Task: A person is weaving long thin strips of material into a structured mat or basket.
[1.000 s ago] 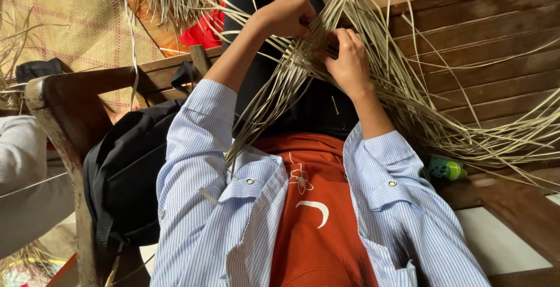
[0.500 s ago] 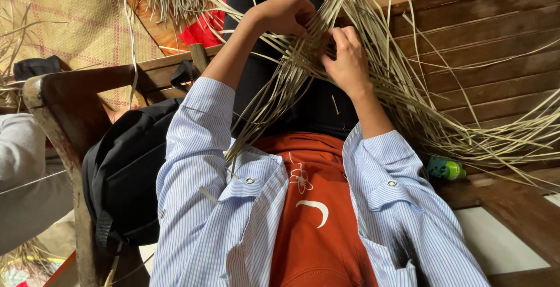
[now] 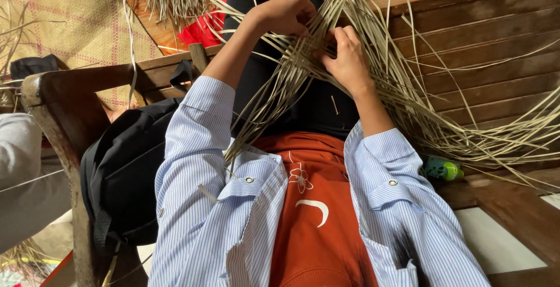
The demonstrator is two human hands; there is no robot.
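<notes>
Left hand (image 3: 284, 13) curled tight, right hand (image 3: 348, 59) pinching narrow, both gripping flat, pale, dry reed strips (image 3: 303, 65) crossing in a loose plaited weave.

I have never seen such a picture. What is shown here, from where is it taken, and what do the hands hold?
There is no machine here. A camera on a person's head looks down at their own body and two bare hands. The left hand and the right hand both grip thin pale strips, which cross between them into a weave over the lap. The loose strip ends fan out across a wooden bench. A black bag lies to the left, and a small green thing lies on the bench.
</notes>
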